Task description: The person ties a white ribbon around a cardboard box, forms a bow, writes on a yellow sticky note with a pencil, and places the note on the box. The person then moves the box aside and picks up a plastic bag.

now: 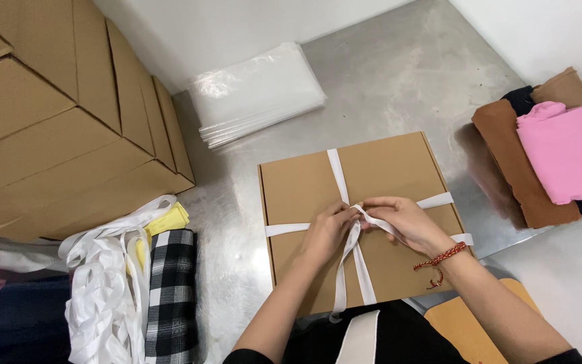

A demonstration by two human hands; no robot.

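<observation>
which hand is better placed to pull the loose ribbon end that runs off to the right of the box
Right. The right hand already lies over that side of the ribbon, pinching it at the knot. The left hand holds the crossing on the box.

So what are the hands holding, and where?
Both the left hand and right hand pinch the white ribbon at the spot where its bands cross on top of the cardboard box.
</observation>
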